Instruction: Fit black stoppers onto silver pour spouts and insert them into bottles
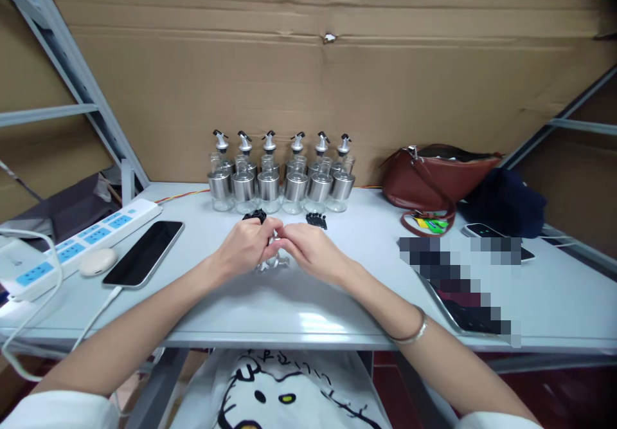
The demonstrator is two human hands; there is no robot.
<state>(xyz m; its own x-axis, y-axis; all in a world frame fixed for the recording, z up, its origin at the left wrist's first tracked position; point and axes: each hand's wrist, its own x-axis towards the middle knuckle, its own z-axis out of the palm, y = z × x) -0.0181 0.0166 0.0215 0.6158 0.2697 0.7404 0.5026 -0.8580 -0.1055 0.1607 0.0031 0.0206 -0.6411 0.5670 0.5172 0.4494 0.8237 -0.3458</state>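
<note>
head view: the left hand [247,246] and right hand [313,252] meet, pinched together; whether they grip something, i cannot tell. silver pieces [279,262] appear just beneath them on the counter [313,308], nearer than the bottles [268,186]. probably small-part handling, the next move calling for steady fingertip control.

White sleeves [67,411] accompany white cartoon-print clothing [303,413] and a slim metallic bangle [422,330]
</note>
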